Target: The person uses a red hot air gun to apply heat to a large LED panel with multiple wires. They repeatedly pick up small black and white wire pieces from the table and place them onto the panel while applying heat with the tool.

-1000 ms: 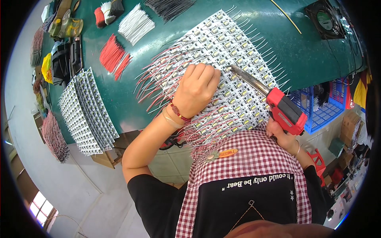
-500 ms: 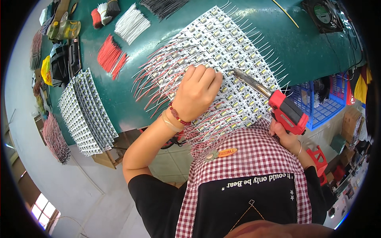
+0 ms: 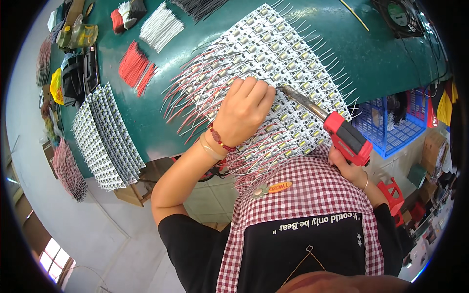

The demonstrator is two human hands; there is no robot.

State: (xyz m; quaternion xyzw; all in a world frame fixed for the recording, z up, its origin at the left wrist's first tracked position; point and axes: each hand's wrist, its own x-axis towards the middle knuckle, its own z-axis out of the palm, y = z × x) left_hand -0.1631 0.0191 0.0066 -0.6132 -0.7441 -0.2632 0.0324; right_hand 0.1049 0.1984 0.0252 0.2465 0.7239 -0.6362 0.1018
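A white panel of circuit boards (image 3: pixel 266 49) lies at a slant on the table, covered with rows of small yellowish parts. Red and white wires (image 3: pixel 188 105) stick out along its left side, white ones along the right edge. Over the panel's middle, my left hand (image 3: pixel 244 112) is closed with the knuckles up; its fingertips and whatever they pinch are hidden. My right hand (image 3: pixel 348 168) grips a red and black soldering gun (image 3: pixel 348 138) from below. The gun's dark tip meets the panel just right of my left fingers.
Bundles of red wires (image 3: pixel 134 66), white wires (image 3: pixel 162 27) and black wires (image 3: pixel 200 6) lie on the green table (image 3: pixel 151 110). Stacked board panels (image 3: pixel 105 141) overhang its left edge. A fan (image 3: pixel 398 19) sits at far right, above a blue crate (image 3: pixel 403 124).
The soldering gun and my right hand have shifted slightly left, bringing the tip nearer my left fingers. My left hand has moved very little.
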